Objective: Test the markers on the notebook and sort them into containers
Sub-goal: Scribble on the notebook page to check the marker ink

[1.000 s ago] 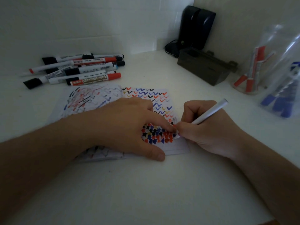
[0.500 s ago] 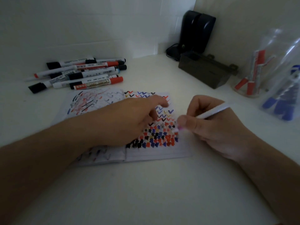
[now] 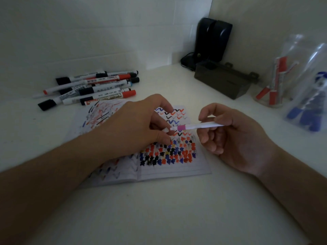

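Marker [image 3: 198,126] is held level above the notebook [image 3: 169,167], pinched in the right hand [image 3: 235,137]; its cap [image 3: 165,130] is pinched by the left hand [image 3: 139,128]. Beyond the notebook, loose markers [image 3: 92,89] are piled; right of it, two clear containers [image 3: 283,75] are seen.

We see open lined paper notebook [image 3: 169,171] centre on white counter [image 3: 159,209]; loose whiteboard markers [image 3: 92,89] behind-left; dark rectangular box [image 3: 223,84] behind-right; two clear plastic containers [image 3: 276,75] holding markers far right.
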The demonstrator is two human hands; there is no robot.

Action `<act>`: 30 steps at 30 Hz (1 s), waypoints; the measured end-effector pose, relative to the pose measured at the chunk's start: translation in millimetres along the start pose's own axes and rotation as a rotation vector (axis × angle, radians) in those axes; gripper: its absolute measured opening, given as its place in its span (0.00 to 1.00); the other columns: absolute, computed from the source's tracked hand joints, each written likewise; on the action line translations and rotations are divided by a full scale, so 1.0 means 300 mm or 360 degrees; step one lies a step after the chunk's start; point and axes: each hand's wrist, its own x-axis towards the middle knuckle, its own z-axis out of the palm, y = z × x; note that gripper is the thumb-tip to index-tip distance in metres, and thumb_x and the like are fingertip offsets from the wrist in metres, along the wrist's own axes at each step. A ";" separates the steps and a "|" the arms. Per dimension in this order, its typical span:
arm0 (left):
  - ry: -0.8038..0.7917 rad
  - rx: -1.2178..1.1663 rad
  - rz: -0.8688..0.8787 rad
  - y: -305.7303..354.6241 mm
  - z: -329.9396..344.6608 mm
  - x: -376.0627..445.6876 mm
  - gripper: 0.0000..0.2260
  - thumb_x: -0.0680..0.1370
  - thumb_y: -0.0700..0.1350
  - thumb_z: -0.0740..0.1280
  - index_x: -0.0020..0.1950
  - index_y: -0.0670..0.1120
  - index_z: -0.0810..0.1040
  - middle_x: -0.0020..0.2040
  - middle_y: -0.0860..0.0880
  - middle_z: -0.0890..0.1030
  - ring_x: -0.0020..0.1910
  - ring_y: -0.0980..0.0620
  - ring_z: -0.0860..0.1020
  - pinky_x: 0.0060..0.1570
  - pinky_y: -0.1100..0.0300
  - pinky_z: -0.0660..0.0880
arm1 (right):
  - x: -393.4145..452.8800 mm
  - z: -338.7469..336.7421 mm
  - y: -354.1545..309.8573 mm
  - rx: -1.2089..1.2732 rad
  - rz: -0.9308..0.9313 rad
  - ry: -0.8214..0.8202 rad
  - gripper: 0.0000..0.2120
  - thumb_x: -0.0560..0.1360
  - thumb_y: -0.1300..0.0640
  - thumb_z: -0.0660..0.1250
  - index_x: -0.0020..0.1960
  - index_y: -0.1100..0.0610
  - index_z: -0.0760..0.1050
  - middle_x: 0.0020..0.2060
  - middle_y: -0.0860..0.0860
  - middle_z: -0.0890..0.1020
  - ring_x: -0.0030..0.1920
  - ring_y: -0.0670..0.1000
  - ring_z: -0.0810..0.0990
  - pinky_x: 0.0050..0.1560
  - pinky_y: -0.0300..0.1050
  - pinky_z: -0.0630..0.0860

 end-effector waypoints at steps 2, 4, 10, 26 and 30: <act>0.0012 -0.0022 0.0009 0.005 0.003 -0.002 0.24 0.68 0.50 0.82 0.56 0.62 0.73 0.44 0.71 0.83 0.43 0.72 0.81 0.40 0.78 0.73 | 0.000 0.002 0.001 -0.0014 0.0005 0.0033 0.09 0.68 0.60 0.60 0.45 0.60 0.75 0.31 0.60 0.78 0.25 0.54 0.71 0.23 0.40 0.62; 0.0027 -0.0022 0.0016 0.006 0.002 -0.002 0.24 0.67 0.51 0.82 0.56 0.62 0.73 0.44 0.70 0.83 0.43 0.71 0.81 0.41 0.79 0.72 | 0.002 0.006 0.003 -0.0050 0.0009 0.0057 0.08 0.69 0.61 0.59 0.45 0.60 0.75 0.31 0.61 0.78 0.26 0.54 0.71 0.23 0.40 0.62; 0.0048 0.0013 0.0052 0.003 0.003 -0.001 0.23 0.68 0.53 0.81 0.57 0.61 0.73 0.46 0.68 0.84 0.46 0.69 0.82 0.46 0.75 0.76 | 0.003 0.019 0.009 -0.0231 -0.0034 0.0088 0.07 0.71 0.64 0.61 0.45 0.62 0.77 0.33 0.63 0.78 0.26 0.54 0.71 0.22 0.39 0.64; -0.0011 -0.0749 0.0168 -0.048 -0.036 0.003 0.07 0.66 0.43 0.76 0.42 0.47 0.85 0.40 0.43 0.87 0.40 0.48 0.87 0.41 0.61 0.83 | -0.011 0.023 -0.003 -0.0103 0.0020 0.0229 0.06 0.73 0.59 0.71 0.40 0.60 0.76 0.33 0.57 0.83 0.27 0.48 0.72 0.24 0.35 0.66; -0.0128 -0.0726 0.0114 -0.060 -0.042 0.009 0.05 0.64 0.44 0.76 0.38 0.50 0.87 0.38 0.42 0.87 0.39 0.44 0.87 0.40 0.59 0.84 | -0.010 0.023 0.002 -0.0139 0.0016 0.0178 0.06 0.73 0.61 0.70 0.43 0.63 0.75 0.32 0.58 0.82 0.27 0.48 0.70 0.24 0.34 0.67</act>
